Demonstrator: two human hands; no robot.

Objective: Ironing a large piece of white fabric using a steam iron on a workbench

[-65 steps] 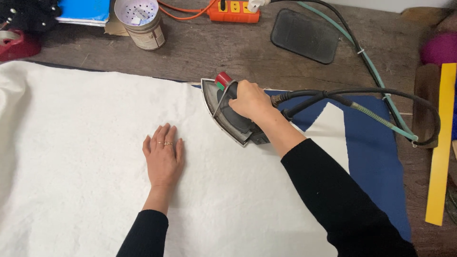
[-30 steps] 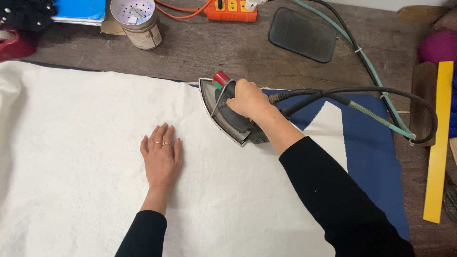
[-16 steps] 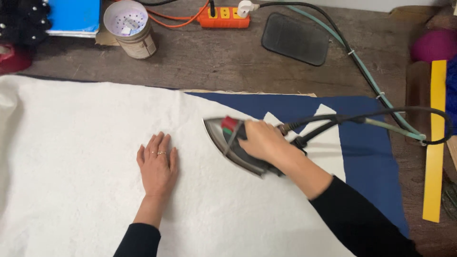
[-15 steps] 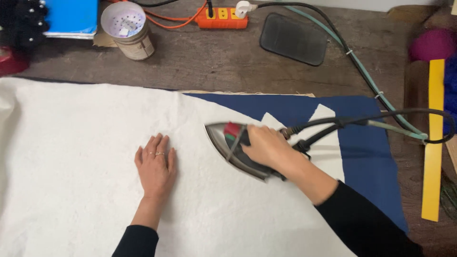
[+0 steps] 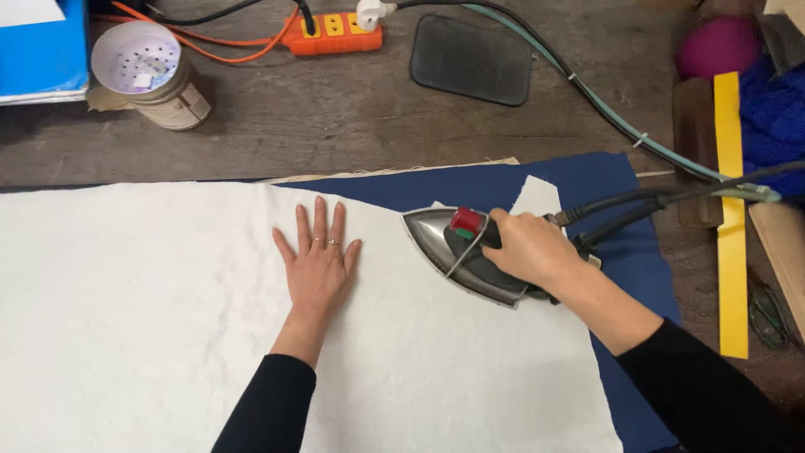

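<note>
We see a worn wooden table (image 5: 335, 126) carrying, largest first, a sheet of white padded fabric (image 5: 151, 335) that covers most of the near side and lies over a dark blue cloth (image 5: 587, 180), whose edge shows along the far side and at the right. A small white corner piece (image 5: 537, 195) rests on the blue cloth just beyond the iron.

Our left hand (image 5: 317, 262) lies flat on the white fabric, palm down, fingers spread and pointing away from us, rings on two of them; its grip is wide and holds nothing, only pressing the fabric. Our right hand (image 5: 530, 250) is closed around the handle of a metal iron (image 5: 457, 252), which sits on the white fabric near its right edge, nose pointing left toward the left hand, with a gap of bare fabric between them. A red knob (image 5: 467, 221) sits on top of the iron near its front. Black cords (image 5: 654, 201) run from the back of the iron off to the right.

Along the far edge of the table stand a tin with a perforated white lid (image 5: 138, 60), an orange power strip (image 5: 334, 33) and a black pad (image 5: 471, 60). A yellow strip (image 5: 731, 210) lies at the right.
</note>
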